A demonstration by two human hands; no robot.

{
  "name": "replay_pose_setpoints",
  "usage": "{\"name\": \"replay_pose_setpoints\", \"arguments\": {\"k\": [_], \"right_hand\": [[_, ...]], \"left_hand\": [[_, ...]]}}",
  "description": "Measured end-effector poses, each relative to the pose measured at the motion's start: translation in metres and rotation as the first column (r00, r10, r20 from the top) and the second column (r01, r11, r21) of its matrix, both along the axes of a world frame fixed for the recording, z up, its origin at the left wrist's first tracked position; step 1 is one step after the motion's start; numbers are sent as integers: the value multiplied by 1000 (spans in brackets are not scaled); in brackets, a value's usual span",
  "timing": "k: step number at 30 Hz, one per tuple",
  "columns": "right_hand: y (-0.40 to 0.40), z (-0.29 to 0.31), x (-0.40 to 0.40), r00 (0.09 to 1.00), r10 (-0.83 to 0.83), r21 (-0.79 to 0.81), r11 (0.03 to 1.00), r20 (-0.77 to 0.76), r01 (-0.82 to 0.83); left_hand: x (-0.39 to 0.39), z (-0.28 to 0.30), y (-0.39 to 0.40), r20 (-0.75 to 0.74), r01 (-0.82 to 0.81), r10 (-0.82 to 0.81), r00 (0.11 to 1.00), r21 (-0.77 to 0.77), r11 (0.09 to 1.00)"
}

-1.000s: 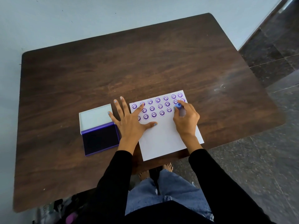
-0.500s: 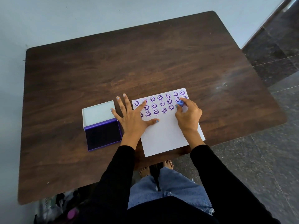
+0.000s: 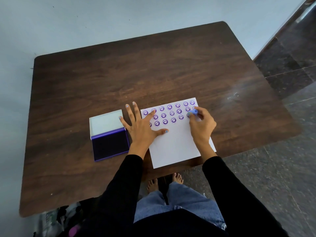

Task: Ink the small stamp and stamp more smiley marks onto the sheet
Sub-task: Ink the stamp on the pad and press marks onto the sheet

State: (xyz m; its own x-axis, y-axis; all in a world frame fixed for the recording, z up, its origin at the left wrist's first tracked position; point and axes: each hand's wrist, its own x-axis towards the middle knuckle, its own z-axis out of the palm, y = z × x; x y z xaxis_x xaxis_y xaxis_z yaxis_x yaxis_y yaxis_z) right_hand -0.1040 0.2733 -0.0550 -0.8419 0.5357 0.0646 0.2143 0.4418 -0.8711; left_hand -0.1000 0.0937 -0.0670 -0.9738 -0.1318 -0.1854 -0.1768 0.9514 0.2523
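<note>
A white sheet [image 3: 176,144] lies on the dark wooden table near its front edge, with three rows of purple smiley marks [image 3: 171,113] across its top part. My right hand [image 3: 201,127] pinches a small blue stamp [image 3: 192,113] and holds it down at the right end of the third row. My left hand [image 3: 142,127] lies flat with fingers spread on the sheet's left edge, partly covering some marks. An open purple ink pad [image 3: 110,144] with its white lid [image 3: 106,122] folded back sits just left of my left hand.
The wooden table [image 3: 153,69] stands against a pale wall. The sheet's lower edge hangs slightly over the table's front edge. Dark tiled floor [image 3: 290,151] lies to the right. My legs and bare feet show below the table; bags sit under its left side.
My right hand with the stamp has stayed at the right end of the rows, shifting slightly down to the third row. My left hand has stayed flat on the sheet. The camera view shifted a little.
</note>
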Motion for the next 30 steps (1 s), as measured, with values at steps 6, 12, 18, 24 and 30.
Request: {"name": "replay_pose_setpoints", "arguments": {"k": [6, 12, 18, 24, 30], "right_hand": [[16, 19, -9, 909, -415, -536, 777, -42, 330], [32, 35, -20, 852, -523, -631, 674, -39, 385], [37, 51, -22, 834, -550, -701, 614, -51, 362], [39, 59, -21, 817, -573, -737, 576, -58, 352], [47, 56, -22, 804, -593, -738, 561, -41, 375]], "left_hand": [[2, 2, 0, 7, 13, -13, 1000, -8, 1000], [2, 3, 0, 33, 24, -23, 999, -12, 1000], [4, 9, 0, 7, 39, -39, 999, -17, 999], [14, 28, -16, -81, -58, 66, 995, 98, 994], [22, 38, -52, 93, -87, 78, 993, 95, 992]]}}
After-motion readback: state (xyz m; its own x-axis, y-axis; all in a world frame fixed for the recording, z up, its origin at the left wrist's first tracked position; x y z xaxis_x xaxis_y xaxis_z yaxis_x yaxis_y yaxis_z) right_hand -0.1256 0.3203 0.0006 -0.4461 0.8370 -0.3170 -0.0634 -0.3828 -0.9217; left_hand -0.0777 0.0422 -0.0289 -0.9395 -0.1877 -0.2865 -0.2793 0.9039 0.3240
